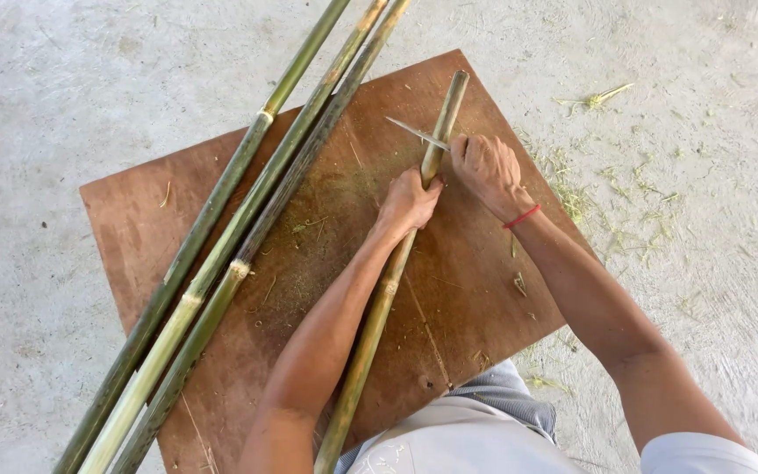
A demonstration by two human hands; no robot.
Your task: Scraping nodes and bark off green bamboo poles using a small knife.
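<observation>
Gripping a bamboo stalk (377, 307) that lies across the brown board (133, 228), left hand (408, 200) is closed around it. Right hand (487, 171) is fisted on a knife (416, 133), blade touching the stalk. 3 stalks (221, 237) lie alongside.

Board (326, 263) flat on the floor (46, 88). On the board, left side: three long stalks (221, 254) lying side by side, touching, running diagonally past both board edges. Right of them, apart: a fourth stalk (379, 307), also diagonal, on the board. Left hand (410, 200) around that stalk mid-board; right hand (487, 171) just right of it, touching, with knife (416, 133) blade across the stalk, pointing left. Scattered trimmings (589, 189) on the floor right of the board.
</observation>
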